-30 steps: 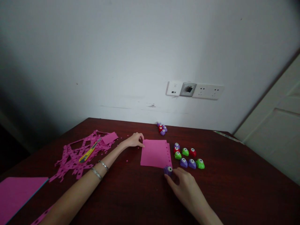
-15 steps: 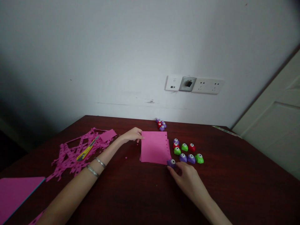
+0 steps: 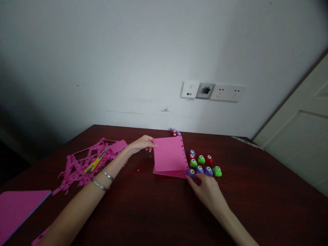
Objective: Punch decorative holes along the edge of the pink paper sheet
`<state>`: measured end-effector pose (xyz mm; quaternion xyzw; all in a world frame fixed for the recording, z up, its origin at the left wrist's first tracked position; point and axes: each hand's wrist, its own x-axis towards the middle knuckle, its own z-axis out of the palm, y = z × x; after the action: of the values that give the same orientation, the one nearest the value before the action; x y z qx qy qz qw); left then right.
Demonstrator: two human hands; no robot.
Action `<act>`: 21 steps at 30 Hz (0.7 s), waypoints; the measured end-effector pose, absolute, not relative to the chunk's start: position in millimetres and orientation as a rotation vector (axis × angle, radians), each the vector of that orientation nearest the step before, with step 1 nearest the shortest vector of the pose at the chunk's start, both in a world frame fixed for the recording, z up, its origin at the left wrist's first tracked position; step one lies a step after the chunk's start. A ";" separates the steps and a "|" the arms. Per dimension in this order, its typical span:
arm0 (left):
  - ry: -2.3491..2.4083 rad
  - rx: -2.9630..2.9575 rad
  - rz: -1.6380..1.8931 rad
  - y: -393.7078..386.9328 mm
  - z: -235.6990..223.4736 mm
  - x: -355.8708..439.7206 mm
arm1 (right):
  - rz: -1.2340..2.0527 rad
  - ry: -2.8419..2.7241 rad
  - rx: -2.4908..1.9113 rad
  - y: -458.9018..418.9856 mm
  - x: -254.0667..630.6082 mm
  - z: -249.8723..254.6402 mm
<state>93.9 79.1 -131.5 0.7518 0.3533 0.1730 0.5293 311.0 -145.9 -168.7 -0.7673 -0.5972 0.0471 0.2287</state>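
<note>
My left hand [image 3: 146, 143] pinches the upper left edge of a square pink paper sheet [image 3: 169, 153]. This sheet is raised and tilted, with a row of small punched holes down its right edge. Another pink sheet [image 3: 167, 173] shows beneath it, flat on the table. At the lower right corner of the paper, my right hand [image 3: 208, 189] has its thumb and fingers closed around a purple one-eyed paper punch [image 3: 190, 173]. Whether the paper sits in the punch's slot cannot be made out. Beside that hand stand several similar punches in purple [image 3: 208, 171], green [image 3: 217, 171] and red [image 3: 209, 159].
Pink punched paper scraps [image 3: 77, 167] lie in a heap on the left, with a yellow utility knife [image 3: 94, 164] on top. A larger pink sheet [image 3: 22, 212] is at the near left. More punches [image 3: 174, 134] stand by the wall, behind the raised paper. Sockets [image 3: 227, 93] are on the wall.
My left hand has lifted the top pink sheet up and away from the lower one. My right hand has shifted slightly right with the purple punch, along the paper's corner.
</note>
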 end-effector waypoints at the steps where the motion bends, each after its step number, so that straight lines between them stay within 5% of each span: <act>1: 0.846 1.791 0.412 78.9 -131.9 94.3 | 0.128 -1.642 -2.121 -145.8 311.1 -168.3; 21: 0.805 1.748 0.415 81.5 -136.8 94.9 | 0.105 -1.635 -2.188 -145.4 310.3 -167.2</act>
<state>94.9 81.5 -136.8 0.7396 0.3407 0.1755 0.5533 310.3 -145.4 -167.2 -0.7838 -0.5857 0.0377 0.2030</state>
